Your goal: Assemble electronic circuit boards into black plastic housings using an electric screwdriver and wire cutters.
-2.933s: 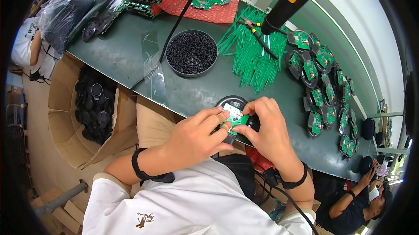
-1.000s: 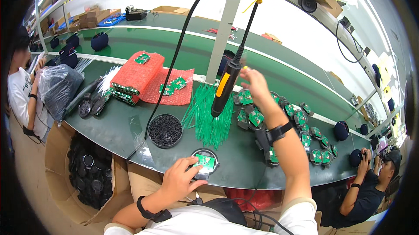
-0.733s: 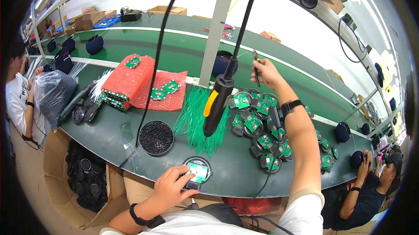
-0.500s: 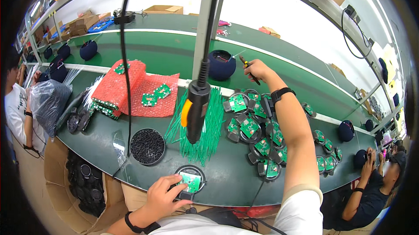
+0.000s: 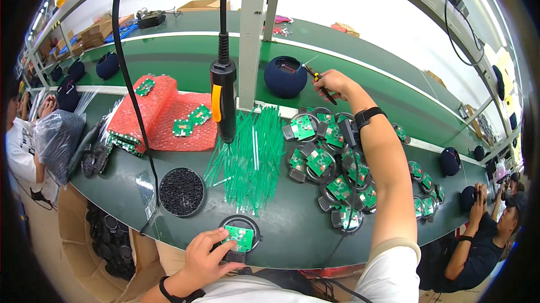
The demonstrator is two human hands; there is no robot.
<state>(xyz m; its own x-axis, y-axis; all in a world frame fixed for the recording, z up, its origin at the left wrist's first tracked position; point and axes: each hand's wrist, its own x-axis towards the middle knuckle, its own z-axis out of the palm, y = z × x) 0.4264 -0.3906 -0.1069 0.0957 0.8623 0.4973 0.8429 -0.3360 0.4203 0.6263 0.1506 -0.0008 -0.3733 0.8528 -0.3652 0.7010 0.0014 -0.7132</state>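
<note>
My left hand point(image 5: 203, 259) rests at the table's front edge, its fingers gripping a round black housing point(image 5: 257, 235) with a green circuit board point(image 5: 241, 239) on top. My right hand point(image 5: 338, 82) reaches far across the table, closed around yellow-and-black cutting pliers point(image 5: 313, 73). The plier tips are beside the opening of a dark blue fabric-covered ball point(image 5: 285, 78), close to a thin pale strip that sticks out of it. Whether the jaws touch the strip is too small to tell.
An electric screwdriver point(image 5: 224, 100) hangs over green strips point(image 5: 253, 162). Left of them are a dish of black screws point(image 5: 182, 191) and red bubble wrap point(image 5: 191, 120) with circuit boards. Several board-fitted housings point(image 5: 320, 162) crowd the right. A co-worker point(image 5: 486, 241) sits at right.
My right hand has brought the pliers closer to the ball's opening. The view has shifted, and the hanging screwdriver appears farther left and higher. My left hand keeps its hold on the housing.
</note>
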